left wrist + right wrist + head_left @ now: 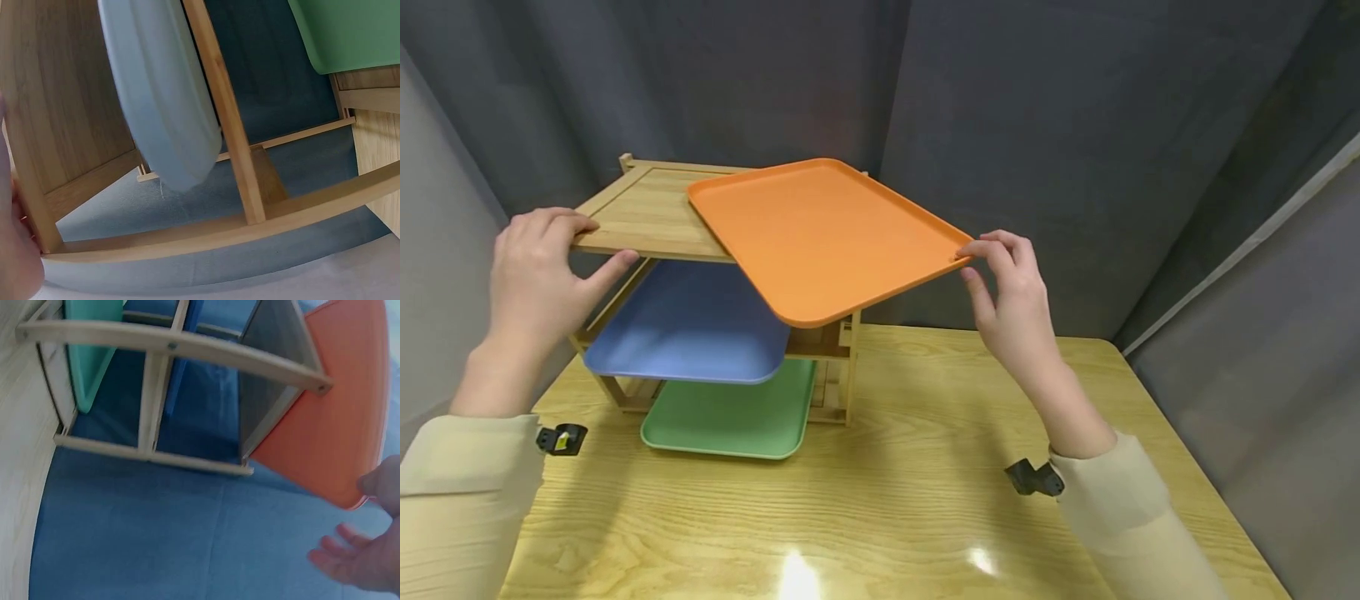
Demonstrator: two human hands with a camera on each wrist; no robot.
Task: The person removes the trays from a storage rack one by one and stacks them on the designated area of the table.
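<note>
Orange plastic tray (823, 236) lying skewed atop the bamboo rack (647, 218), likely light, stiff and slick, best taken at its raised rim; right hand (1011, 298) pinching the overhanging corner, left hand (538, 271) clamped on the rack's top-left edge.

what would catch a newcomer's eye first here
The orange tray, lying skewed on top of the wooden rack and jutting past its front, with the right hand pinching its right corner. Next, the left hand gripping the rack's top left edge. Below, a blue tray on the middle shelf and a green tray at the bottom.
</note>
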